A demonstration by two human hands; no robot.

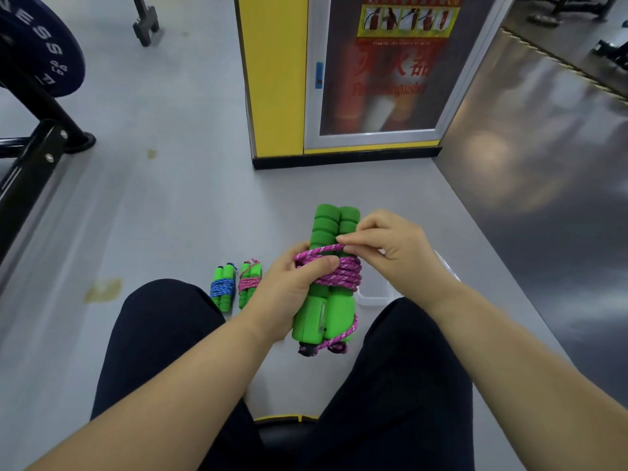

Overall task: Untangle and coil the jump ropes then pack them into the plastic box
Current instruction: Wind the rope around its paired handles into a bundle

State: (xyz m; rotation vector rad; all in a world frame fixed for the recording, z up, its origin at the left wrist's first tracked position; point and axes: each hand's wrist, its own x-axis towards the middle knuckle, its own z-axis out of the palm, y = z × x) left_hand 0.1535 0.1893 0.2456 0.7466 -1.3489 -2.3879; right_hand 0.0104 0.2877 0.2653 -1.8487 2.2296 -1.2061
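My left hand (295, 289) grips a pair of green foam jump-rope handles (331, 229) held side by side above my lap. A pink rope (346, 271) is wound several times around their middle, with my thumb lying across the coils. My right hand (390, 243) pinches a strand of that pink rope at the top of the winding. On the floor to the left lie two wrapped bundles: one with blue rope (223, 289), one with pink rope (249, 283). The clear plastic box (373, 297) shows only partly, behind my right wrist and knee.
I sit with both knees (163, 321) spread over a grey floor. A yellow pillar with a fire-extinguisher cabinet (373, 73) stands ahead. A black weight rack with a plate (37, 52) is at the left. A dark glossy wall runs along the right.
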